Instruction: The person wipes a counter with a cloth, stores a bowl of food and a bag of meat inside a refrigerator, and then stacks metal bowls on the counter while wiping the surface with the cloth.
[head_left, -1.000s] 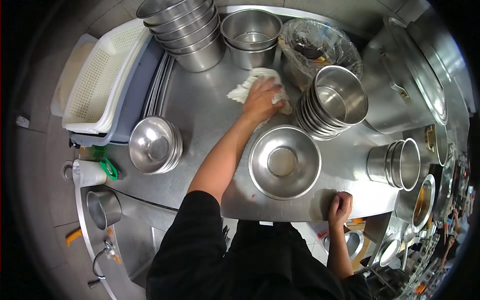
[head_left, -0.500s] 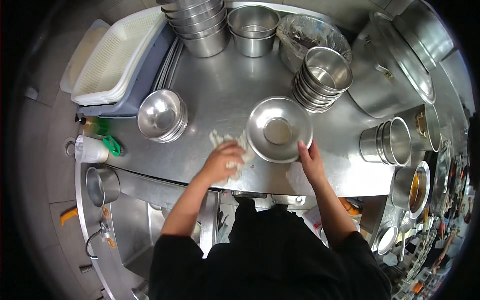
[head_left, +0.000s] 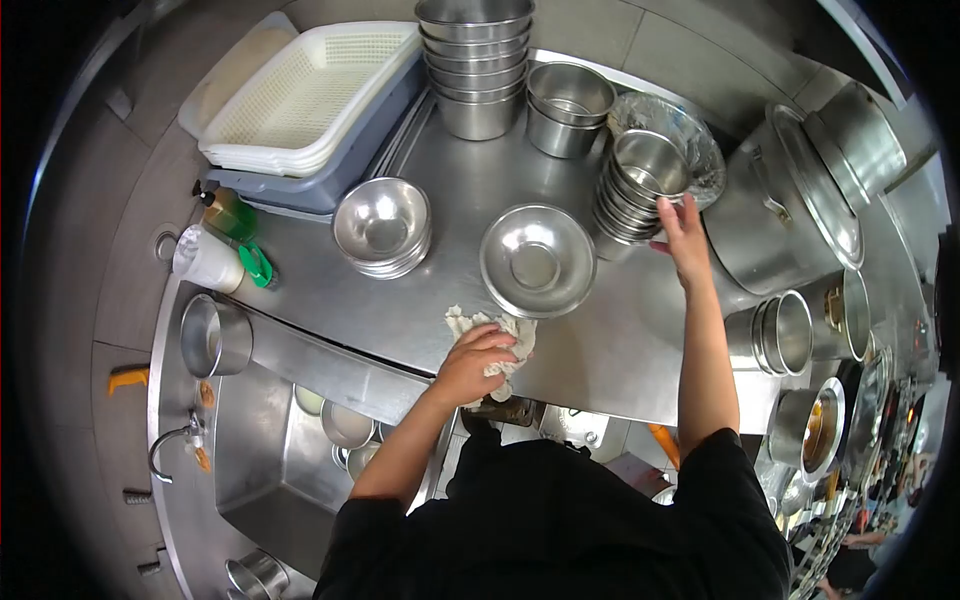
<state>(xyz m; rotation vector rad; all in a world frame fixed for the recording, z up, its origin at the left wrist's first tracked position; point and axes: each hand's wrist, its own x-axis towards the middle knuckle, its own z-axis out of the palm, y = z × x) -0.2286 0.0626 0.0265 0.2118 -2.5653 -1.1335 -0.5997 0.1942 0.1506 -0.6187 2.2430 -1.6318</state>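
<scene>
My left hand is closed on a crumpled whitish cloth, pressed to the steel table near its front edge. Just beyond the cloth sits a wide steel bowl. To the right, my right hand has its fingers apart at the side of a tall stack of steel pots; whether the fingertips touch the stack is hard to tell. A smaller stack of steel bowls stands left of the wide bowl.
White baskets lie at the back left, beside more stacked pots. A large lidded pot and nested pots stand at the right. A sink is at the lower left, below a white container.
My right hand has let go of the wide bowl and moved up to the pot stack. The cloth has shifted along the front edge with my left hand. The camera view has turned.
</scene>
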